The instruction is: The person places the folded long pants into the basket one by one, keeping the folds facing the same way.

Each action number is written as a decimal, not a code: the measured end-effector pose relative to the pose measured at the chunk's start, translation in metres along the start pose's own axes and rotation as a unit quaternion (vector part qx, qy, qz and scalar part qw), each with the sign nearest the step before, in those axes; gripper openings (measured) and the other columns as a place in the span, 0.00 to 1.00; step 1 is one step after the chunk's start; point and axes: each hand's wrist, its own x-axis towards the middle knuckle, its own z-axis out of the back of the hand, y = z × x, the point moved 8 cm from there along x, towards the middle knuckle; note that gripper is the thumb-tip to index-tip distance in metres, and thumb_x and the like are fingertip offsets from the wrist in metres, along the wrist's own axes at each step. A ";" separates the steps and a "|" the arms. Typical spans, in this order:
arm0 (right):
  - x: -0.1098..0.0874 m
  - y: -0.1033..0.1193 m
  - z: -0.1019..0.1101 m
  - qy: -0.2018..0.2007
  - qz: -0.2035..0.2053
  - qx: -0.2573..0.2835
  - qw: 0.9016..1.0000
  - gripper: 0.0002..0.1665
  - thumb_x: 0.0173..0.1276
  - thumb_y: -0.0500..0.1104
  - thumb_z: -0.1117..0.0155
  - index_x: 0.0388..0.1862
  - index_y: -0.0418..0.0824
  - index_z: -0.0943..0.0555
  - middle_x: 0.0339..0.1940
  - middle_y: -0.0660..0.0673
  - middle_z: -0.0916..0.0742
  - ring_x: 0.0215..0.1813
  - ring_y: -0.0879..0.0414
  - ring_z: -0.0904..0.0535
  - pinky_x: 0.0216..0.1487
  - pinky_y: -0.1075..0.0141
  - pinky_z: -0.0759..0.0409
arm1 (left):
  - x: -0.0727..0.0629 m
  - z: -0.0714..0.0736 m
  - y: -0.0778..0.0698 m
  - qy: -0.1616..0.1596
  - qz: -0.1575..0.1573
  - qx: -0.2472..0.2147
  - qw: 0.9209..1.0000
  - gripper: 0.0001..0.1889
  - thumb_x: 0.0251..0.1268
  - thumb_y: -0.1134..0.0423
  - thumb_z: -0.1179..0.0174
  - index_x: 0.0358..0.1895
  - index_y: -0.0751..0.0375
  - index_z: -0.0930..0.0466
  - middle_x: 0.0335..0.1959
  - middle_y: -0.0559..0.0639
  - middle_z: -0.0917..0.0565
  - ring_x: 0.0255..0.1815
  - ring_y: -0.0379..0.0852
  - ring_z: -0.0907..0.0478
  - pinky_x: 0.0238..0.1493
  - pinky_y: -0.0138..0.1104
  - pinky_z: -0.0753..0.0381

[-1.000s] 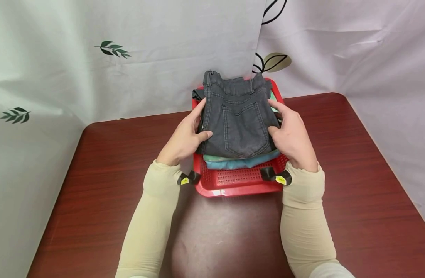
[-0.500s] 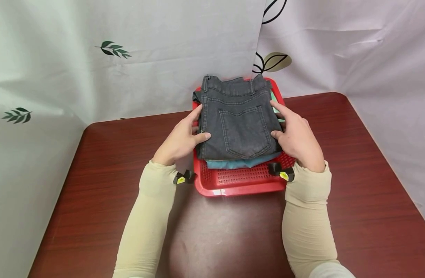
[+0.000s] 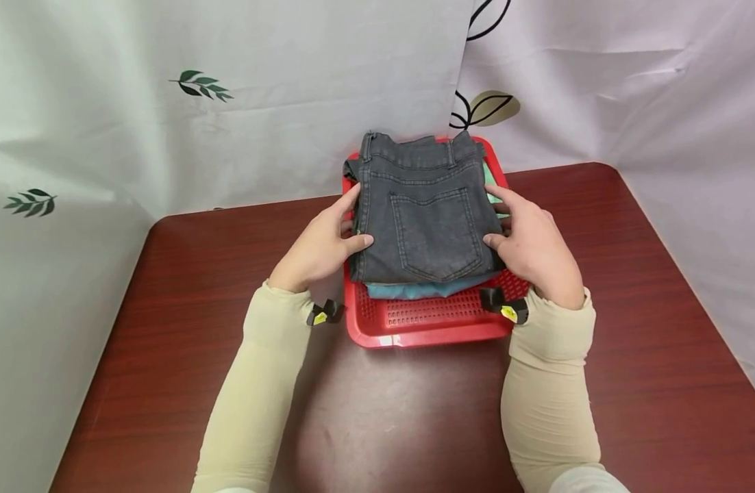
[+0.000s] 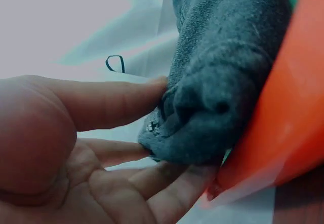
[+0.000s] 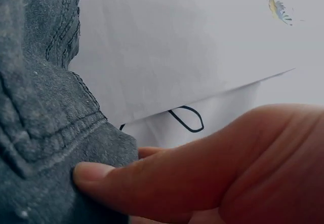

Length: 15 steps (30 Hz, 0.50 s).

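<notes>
Folded dark grey jeans (image 3: 438,229), back pocket facing up, lie on top of a clothes stack in a red plastic basket (image 3: 436,335). At their left edge is my left hand (image 3: 318,250); in the left wrist view its thumb (image 4: 121,102) and fingers take the folded edge between them. My right hand (image 3: 531,243) holds the opposite edge, its thumb (image 5: 96,174) pressed on the denim and its other fingers mostly hidden behind the edge. Below the jeans a blue cloth (image 3: 402,290) peeks out at the front, and light green fabric (image 3: 494,179) at the right.
The basket stands on a reddish-brown wooden table (image 3: 205,287), close to its back edge. A white curtain (image 3: 310,89) with leaf prints hangs behind and along both sides. Black wrist straps (image 3: 325,313) sit at the cuffs of the cream sleeves.
The jeans have come down a little and lie flatter on the stack, covering more of the blue cloth. My right hand has shifted slightly right, my left slightly left.
</notes>
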 end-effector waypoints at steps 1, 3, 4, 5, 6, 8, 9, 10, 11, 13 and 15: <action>-0.001 0.001 0.001 -0.006 0.002 0.003 1.000 0.46 0.66 0.29 0.36 0.81 0.43 0.40 0.68 0.30 0.24 0.60 0.34 0.21 0.59 0.42 0.25 | -0.002 0.001 -0.001 -0.009 0.000 0.012 1.000 0.46 0.70 0.66 0.37 0.83 0.43 0.58 0.80 0.47 0.45 0.72 0.50 0.31 0.64 0.43 0.24; -0.003 0.002 0.003 -0.015 0.003 0.005 1.000 0.46 0.66 0.30 0.35 0.80 0.45 0.39 0.69 0.32 0.24 0.60 0.35 0.22 0.59 0.42 0.25 | -0.007 0.003 -0.004 -0.027 -0.001 0.035 0.999 0.47 0.69 0.65 0.36 0.83 0.44 0.56 0.80 0.47 0.44 0.71 0.50 0.30 0.64 0.44 0.25; -0.004 0.003 0.004 -0.020 0.005 0.004 1.000 0.46 0.66 0.31 0.34 0.80 0.46 0.39 0.69 0.33 0.24 0.60 0.35 0.22 0.59 0.42 0.26 | -0.009 0.005 -0.004 -0.036 -0.003 0.046 0.998 0.46 0.69 0.65 0.35 0.83 0.44 0.55 0.80 0.48 0.43 0.71 0.51 0.30 0.64 0.44 0.25; -0.005 0.004 0.005 -0.024 0.005 0.003 1.000 0.45 0.66 0.31 0.35 0.80 0.48 0.38 0.69 0.34 0.25 0.61 0.36 0.23 0.59 0.42 0.26 | -0.011 0.005 -0.005 -0.044 -0.006 0.056 0.997 0.46 0.68 0.64 0.34 0.82 0.44 0.53 0.80 0.48 0.42 0.71 0.51 0.30 0.64 0.44 0.25; -0.006 0.005 0.006 -0.027 0.004 0.002 1.000 0.45 0.67 0.32 0.35 0.80 0.48 0.38 0.69 0.34 0.25 0.60 0.36 0.23 0.58 0.42 0.26 | -0.013 0.005 -0.006 -0.050 -0.010 0.064 0.997 0.45 0.68 0.64 0.34 0.82 0.45 0.51 0.79 0.48 0.42 0.70 0.51 0.30 0.65 0.44 0.25; -0.008 0.005 0.008 -0.030 0.000 -0.003 1.000 0.43 0.69 0.35 0.36 0.80 0.47 0.38 0.67 0.33 0.24 0.59 0.36 0.24 0.56 0.42 0.27 | -0.015 0.005 -0.008 -0.058 -0.023 0.067 0.996 0.44 0.68 0.64 0.34 0.82 0.47 0.49 0.80 0.48 0.43 0.70 0.51 0.29 0.64 0.44 0.25; -0.009 0.005 0.010 -0.032 -0.001 -0.005 0.999 0.42 0.70 0.37 0.36 0.80 0.47 0.39 0.66 0.33 0.24 0.58 0.36 0.24 0.56 0.42 0.27 | -0.017 0.005 -0.008 -0.061 -0.030 0.067 0.995 0.43 0.68 0.64 0.34 0.81 0.48 0.47 0.80 0.48 0.44 0.70 0.51 0.29 0.64 0.44 0.24; -0.010 0.004 0.011 -0.034 -0.002 -0.006 0.999 0.41 0.71 0.38 0.37 0.80 0.46 0.39 0.66 0.33 0.24 0.59 0.37 0.25 0.56 0.42 0.28 | -0.018 0.006 -0.007 -0.066 -0.034 0.067 0.995 0.42 0.68 0.64 0.35 0.81 0.49 0.47 0.80 0.48 0.44 0.70 0.51 0.29 0.64 0.44 0.24; -0.011 0.004 0.013 -0.036 -0.003 -0.007 0.999 0.40 0.72 0.40 0.38 0.80 0.45 0.39 0.66 0.33 0.24 0.58 0.37 0.26 0.56 0.42 0.29 | -0.020 0.007 -0.007 -0.070 -0.038 0.065 0.995 0.42 0.69 0.63 0.35 0.81 0.50 0.47 0.80 0.48 0.45 0.70 0.51 0.29 0.64 0.43 0.24; -0.013 0.003 0.017 -0.042 -0.003 -0.011 0.999 0.39 0.73 0.43 0.39 0.80 0.45 0.39 0.68 0.33 0.25 0.60 0.37 0.27 0.60 0.41 0.30 | -0.024 0.010 -0.007 -0.082 -0.044 0.061 0.994 0.41 0.70 0.61 0.36 0.82 0.50 0.48 0.81 0.48 0.45 0.70 0.51 0.28 0.64 0.44 0.25; -0.015 0.002 0.021 -0.049 0.001 -0.015 0.999 0.38 0.74 0.45 0.40 0.80 0.45 0.39 0.70 0.34 0.26 0.62 0.36 0.29 0.62 0.40 0.32 | -0.029 0.014 -0.006 -0.097 -0.044 0.064 0.992 0.41 0.71 0.59 0.38 0.82 0.49 0.50 0.81 0.49 0.47 0.70 0.52 0.29 0.66 0.45 0.26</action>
